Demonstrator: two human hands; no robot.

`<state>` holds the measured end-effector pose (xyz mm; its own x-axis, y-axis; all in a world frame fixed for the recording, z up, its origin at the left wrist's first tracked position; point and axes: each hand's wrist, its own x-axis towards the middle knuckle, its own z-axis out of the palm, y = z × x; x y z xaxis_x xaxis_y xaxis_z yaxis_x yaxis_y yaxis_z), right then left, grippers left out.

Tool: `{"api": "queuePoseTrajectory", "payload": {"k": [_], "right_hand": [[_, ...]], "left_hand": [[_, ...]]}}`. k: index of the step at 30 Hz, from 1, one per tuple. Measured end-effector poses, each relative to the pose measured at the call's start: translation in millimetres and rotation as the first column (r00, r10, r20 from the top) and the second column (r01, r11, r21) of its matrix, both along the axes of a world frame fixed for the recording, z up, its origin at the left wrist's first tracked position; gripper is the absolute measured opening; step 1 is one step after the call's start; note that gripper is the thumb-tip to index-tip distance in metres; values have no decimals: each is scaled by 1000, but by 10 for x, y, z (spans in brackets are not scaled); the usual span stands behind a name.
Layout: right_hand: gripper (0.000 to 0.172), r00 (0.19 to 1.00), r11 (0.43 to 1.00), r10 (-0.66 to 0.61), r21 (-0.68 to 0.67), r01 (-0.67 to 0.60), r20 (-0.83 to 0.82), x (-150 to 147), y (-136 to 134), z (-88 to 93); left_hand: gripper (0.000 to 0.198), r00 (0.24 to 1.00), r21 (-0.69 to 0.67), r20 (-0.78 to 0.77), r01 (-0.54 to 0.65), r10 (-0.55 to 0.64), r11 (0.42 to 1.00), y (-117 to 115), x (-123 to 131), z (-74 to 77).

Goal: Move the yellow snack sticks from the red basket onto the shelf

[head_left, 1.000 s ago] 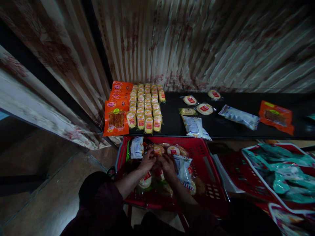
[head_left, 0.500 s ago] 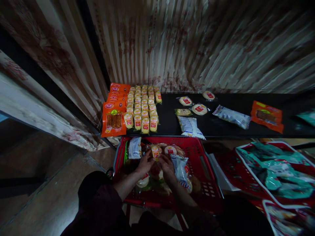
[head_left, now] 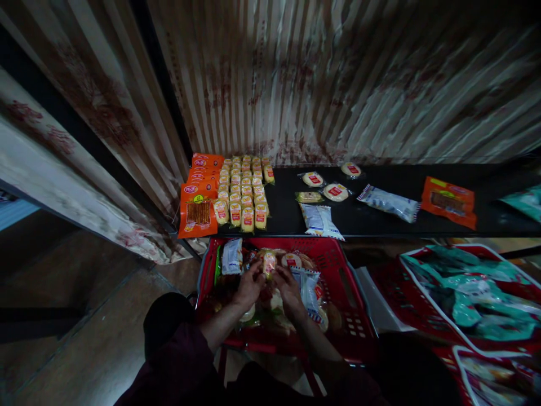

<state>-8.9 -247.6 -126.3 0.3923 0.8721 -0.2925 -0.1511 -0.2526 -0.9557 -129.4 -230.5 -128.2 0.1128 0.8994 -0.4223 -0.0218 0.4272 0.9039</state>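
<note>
Between my two hands, over the red basket [head_left: 338,265], is a small yellow wrapped cake [head_left: 269,263] with a red and white label. My left hand [head_left: 249,283] grips its left side, and my right hand [head_left: 288,286] has its fingers on the right side. Beneath them in the basket lie round wrapped cakes [head_left: 291,260], a white and blue packet [head_left: 232,256] on the left and another white packet [head_left: 307,287] on the right. Rows of matching yellow wrapped cakes [head_left: 242,194] stand on the black shelf [head_left: 279,206], beside orange snack packets [head_left: 198,208].
Farther right on the shelf lie loose round cakes [head_left: 336,192], white packets [head_left: 389,203] and an orange packet [head_left: 448,201]. A red basket of teal packets [head_left: 477,299] and another basket [head_left: 494,375] stand at the right. Striped curtain [head_left: 253,84] hangs behind; a dark post [head_left: 163,84] rises left.
The yellow cake between my hands has tipped more upright, its label now facing me. My view has shifted slightly, while the things on the shelf keep their arrangement.
</note>
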Motion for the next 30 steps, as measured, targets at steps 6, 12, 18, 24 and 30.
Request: {"api": "queuePoseTrajectory", "payload": {"k": [6, 12, 18, 24, 30], "right_hand": [[52, 1000, 1000, 26, -7, -26, 6, 33, 14, 53], [53, 995, 998, 38, 45, -42, 89, 68, 3, 152], [52, 990, 989, 70, 120, -85, 121, 107, -22, 316], [46, 990, 972, 135, 191, -139, 33, 149, -5, 397], [46, 989, 965, 124, 223, -139, 78, 191, 8, 446]], "left_hand": [[51, 999, 88, 40, 2, -6, 996, -23, 14, 143], [54, 998, 111, 64, -19, 12, 994, -36, 68, 285], [51, 999, 155, 48, -12, 5, 988, -52, 100, 346], [51, 998, 164, 57, -10, 1, 986, -45, 142, 477], [50, 999, 226, 32, 25, -33, 974, -46, 155, 627]]}}
